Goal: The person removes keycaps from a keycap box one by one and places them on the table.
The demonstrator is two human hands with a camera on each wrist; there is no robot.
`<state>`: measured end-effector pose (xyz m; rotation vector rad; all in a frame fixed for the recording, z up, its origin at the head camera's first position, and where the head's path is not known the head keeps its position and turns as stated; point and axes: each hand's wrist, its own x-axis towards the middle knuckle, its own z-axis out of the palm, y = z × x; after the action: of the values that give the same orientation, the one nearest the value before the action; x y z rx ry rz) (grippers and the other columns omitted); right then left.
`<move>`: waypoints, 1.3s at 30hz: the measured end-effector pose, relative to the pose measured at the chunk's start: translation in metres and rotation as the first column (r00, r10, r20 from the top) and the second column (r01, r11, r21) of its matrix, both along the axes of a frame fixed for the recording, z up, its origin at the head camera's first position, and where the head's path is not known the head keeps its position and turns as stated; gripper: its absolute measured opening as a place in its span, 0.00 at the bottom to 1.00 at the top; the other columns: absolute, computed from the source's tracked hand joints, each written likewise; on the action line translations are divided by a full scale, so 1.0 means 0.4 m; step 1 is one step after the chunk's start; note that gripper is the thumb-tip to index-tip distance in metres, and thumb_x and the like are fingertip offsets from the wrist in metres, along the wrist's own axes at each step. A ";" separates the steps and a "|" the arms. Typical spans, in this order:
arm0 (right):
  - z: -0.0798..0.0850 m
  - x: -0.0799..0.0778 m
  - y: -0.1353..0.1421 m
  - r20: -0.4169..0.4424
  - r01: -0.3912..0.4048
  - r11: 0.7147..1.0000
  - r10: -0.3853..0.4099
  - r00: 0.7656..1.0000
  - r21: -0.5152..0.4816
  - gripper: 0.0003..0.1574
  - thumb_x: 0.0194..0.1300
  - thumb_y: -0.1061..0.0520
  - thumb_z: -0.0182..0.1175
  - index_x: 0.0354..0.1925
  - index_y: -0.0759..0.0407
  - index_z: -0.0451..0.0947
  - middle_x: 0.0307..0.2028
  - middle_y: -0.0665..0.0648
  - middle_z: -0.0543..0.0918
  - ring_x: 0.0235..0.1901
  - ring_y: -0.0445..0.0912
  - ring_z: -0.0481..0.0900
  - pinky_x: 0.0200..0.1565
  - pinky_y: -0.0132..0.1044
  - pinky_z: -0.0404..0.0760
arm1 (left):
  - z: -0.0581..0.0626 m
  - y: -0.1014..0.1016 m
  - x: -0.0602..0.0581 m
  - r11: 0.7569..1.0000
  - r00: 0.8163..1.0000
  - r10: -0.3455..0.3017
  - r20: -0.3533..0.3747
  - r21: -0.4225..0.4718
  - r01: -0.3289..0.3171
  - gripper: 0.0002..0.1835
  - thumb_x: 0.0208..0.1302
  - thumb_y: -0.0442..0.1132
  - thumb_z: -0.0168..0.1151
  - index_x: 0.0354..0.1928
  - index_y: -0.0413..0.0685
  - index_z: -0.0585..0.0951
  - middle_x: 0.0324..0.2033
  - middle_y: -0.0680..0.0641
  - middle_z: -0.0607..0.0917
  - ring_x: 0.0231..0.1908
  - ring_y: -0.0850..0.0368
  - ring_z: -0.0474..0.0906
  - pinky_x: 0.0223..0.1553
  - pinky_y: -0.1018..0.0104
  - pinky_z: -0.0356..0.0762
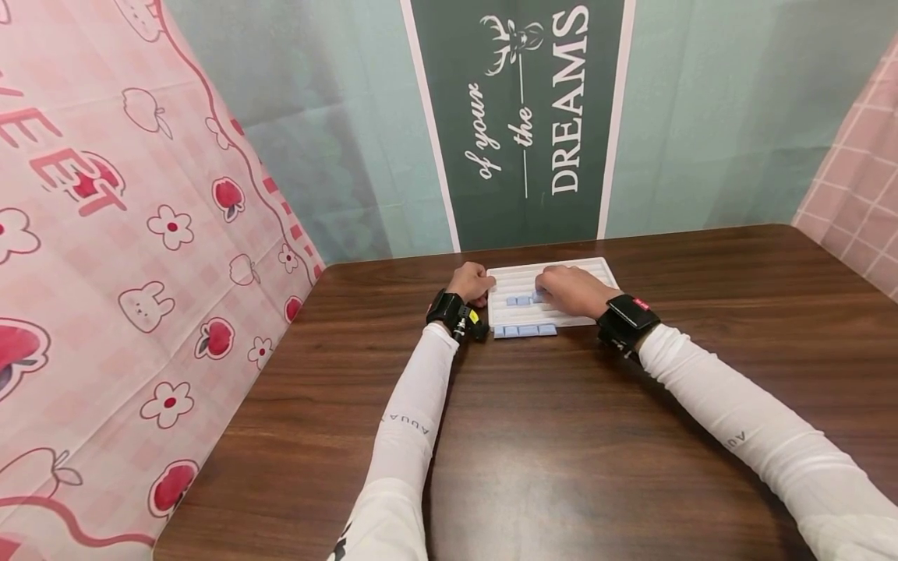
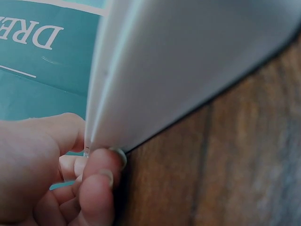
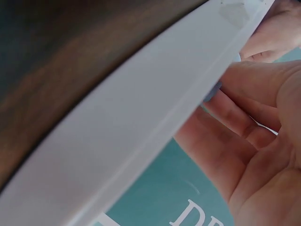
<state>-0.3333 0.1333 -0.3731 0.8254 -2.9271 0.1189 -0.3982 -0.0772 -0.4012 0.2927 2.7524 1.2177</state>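
A white ridged tray (image 1: 507, 316) lies on the table in the head view. My left hand (image 1: 471, 282) grips its left edge, thumb on one side and curled fingertips against the side wall (image 2: 136, 89) in the left wrist view. Over the middle of the tray, my right hand (image 1: 575, 290) pinches a small blue keycap (image 3: 212, 91), mostly hidden by the fingers. To the left of those fingers, a few light-blue keycaps (image 1: 519, 301) sit in one of the tray's rows. Along the tray's front edge runs a short row of more blue keycaps (image 1: 526, 331).
The dark wooden table (image 1: 533, 436) extends around the tray. Behind it hangs a green cloth (image 1: 351, 140) with white lettering, and a pink patterned cloth (image 1: 189, 296) hangs at the left. Both wrists wear black camera straps (image 1: 627, 319).
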 end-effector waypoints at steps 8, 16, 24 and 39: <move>0.011 0.001 0.007 0.004 -0.026 0.999 0.026 1.000 -0.036 0.06 0.54 0.61 0.57 0.33 0.57 0.77 0.31 0.54 0.79 0.29 0.44 0.71 0.34 0.38 0.73 | -0.003 -0.003 -0.006 1.000 1.000 -0.009 0.006 0.006 0.009 0.17 0.57 0.42 0.52 0.14 0.49 0.63 0.12 0.49 0.74 0.15 0.56 0.76 0.17 0.68 0.76; 0.011 0.001 0.012 0.016 -0.020 0.999 0.021 1.000 -0.050 0.08 0.54 0.60 0.58 0.36 0.57 0.77 0.33 0.55 0.79 0.31 0.45 0.72 0.38 0.39 0.75 | 0.003 0.000 -0.008 1.000 1.000 0.007 0.021 -0.021 -0.007 0.16 0.57 0.42 0.52 0.15 0.49 0.64 0.14 0.49 0.74 0.15 0.57 0.77 0.17 0.70 0.76; 0.010 -0.003 0.016 0.003 -0.068 0.994 0.068 0.998 -0.082 0.03 0.54 0.61 0.57 0.31 0.57 0.77 0.27 0.52 0.77 0.27 0.43 0.70 0.33 0.36 0.71 | -0.003 0.003 -0.016 0.999 0.998 0.031 0.047 -0.031 -0.029 0.15 0.56 0.43 0.53 0.15 0.48 0.65 0.14 0.49 0.75 0.15 0.57 0.77 0.16 0.69 0.75; 0.014 -0.009 0.029 0.033 -0.075 0.988 0.080 0.996 -0.132 0.07 0.54 0.63 0.57 0.34 0.58 0.78 0.31 0.52 0.80 0.29 0.43 0.72 0.35 0.37 0.73 | 0.001 0.003 -0.010 0.998 0.998 0.042 0.047 -0.046 -0.040 0.13 0.56 0.43 0.53 0.17 0.48 0.67 0.14 0.50 0.75 0.14 0.59 0.76 0.16 0.71 0.74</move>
<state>-0.3371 0.1447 -0.3674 0.9251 -2.8852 0.3327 -0.4024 -0.0759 -0.4009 0.2010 2.7529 1.1549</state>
